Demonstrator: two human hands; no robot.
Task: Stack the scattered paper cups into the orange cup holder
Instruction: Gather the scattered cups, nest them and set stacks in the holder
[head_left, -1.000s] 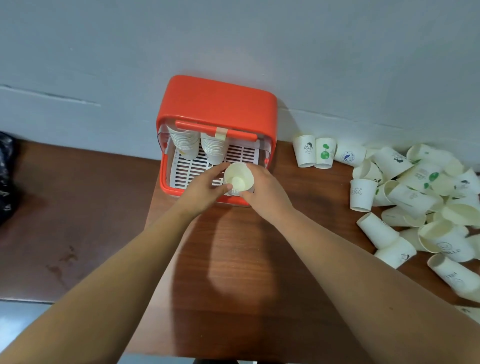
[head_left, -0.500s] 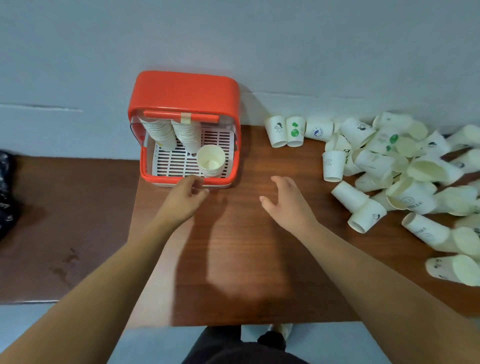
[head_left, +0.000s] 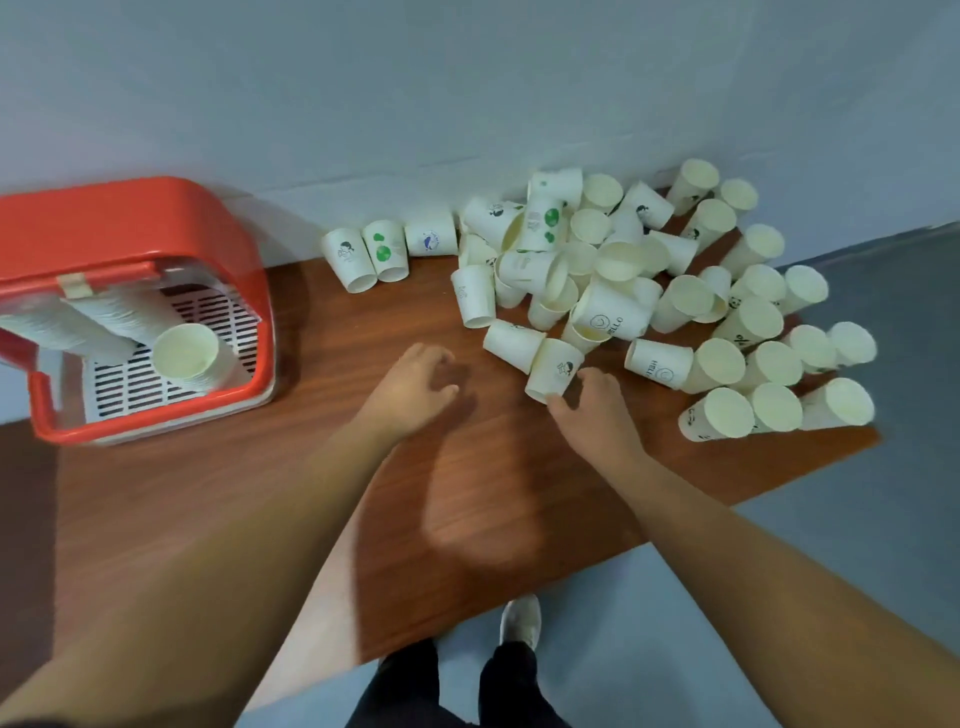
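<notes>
Presumably for lifting, the nearest paper cup (head_left: 553, 368) is bracketed at its rim by the right hand (head_left: 597, 410), a closed grip not being discernible, the left hand (head_left: 415, 384) is held loosely curled and empty nearby, and the orange cup holder (head_left: 130, 223) is stood well apart leftward.

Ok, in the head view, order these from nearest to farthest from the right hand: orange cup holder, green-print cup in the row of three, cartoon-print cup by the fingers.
1. Cartoon-print cup, at the fingers of the right hand.
2. Green-print cup, back left by the wall.
3. Orange cup holder, far left on the table.
</notes>
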